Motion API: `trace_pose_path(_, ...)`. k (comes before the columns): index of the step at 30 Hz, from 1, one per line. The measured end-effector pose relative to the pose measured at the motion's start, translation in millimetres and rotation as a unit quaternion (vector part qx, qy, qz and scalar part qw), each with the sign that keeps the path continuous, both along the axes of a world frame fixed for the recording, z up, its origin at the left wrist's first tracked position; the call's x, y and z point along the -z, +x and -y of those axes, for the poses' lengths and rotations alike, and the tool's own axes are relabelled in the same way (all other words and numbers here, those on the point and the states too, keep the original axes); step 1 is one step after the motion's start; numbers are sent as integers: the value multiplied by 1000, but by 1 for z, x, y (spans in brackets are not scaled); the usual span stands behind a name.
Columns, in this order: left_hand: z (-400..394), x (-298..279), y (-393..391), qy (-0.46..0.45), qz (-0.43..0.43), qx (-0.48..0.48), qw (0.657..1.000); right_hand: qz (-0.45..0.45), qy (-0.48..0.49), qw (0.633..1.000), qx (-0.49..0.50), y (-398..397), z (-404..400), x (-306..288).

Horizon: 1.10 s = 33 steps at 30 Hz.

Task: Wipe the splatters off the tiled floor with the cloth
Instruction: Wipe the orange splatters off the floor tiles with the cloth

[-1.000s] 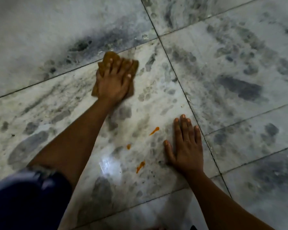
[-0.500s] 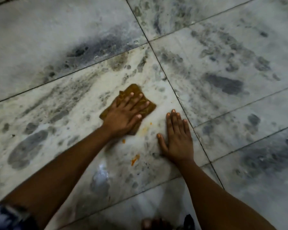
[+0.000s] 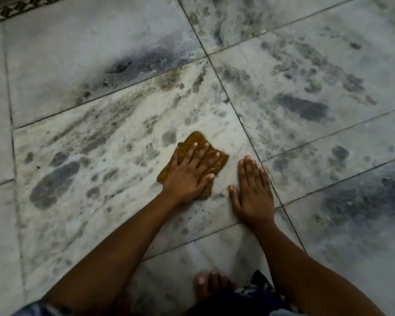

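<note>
Pressing the cloth [image 3: 193, 160] flat on the tiled floor [image 3: 100, 144], I see the left hand [image 3: 188, 173] spread over it, fingers straight, no clenched grip, likely for even scrubbing pressure. Right hand [image 3: 252, 192] lies flat just beside it, released, probably bracing. No orange splatters visible; bare toes [image 3: 211, 283] near frame bottom.

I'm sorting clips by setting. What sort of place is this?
Probably an indoor floor in a home, though no walls or furniture show. Large marble-like tiles with dark grout lines, a patterned border strip at the top left, and a bare foot suggest it.
</note>
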<state>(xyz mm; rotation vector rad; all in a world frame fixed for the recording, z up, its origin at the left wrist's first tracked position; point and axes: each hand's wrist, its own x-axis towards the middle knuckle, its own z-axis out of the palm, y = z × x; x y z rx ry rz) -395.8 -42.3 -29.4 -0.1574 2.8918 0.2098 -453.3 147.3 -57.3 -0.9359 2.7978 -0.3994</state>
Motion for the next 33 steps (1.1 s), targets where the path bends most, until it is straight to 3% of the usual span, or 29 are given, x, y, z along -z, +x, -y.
trace_pose_path(7,70,-9,-93,35,51,-114,992,11,-4,1000,-4,0,-1,-2)
trace_pose_path(15,24,-2,33,50,8,-68,996,6,-7,1000,-2,-1,0,-2)
trace_pose_path(19,61,-6,-7,39,12,-103,994,5,-9,1000,-3,0,-1,-2)
trace_pose_path(22,78,-13,-52,101,52,-187,976,5,-3,1000,-6,0,-1,-2)
trace_pose_path(24,60,-15,-52,110,48,-183,976,4,-2,1000,-5,0,-1,-4)
trace_pose_path(30,-48,-7,77,25,-16,-90,995,-4,-6,1000,-4,0,-1,-3)
trace_pose_path(33,-22,0,107,-9,-31,-95,995,-3,-9,1000,-6,1,0,-2)
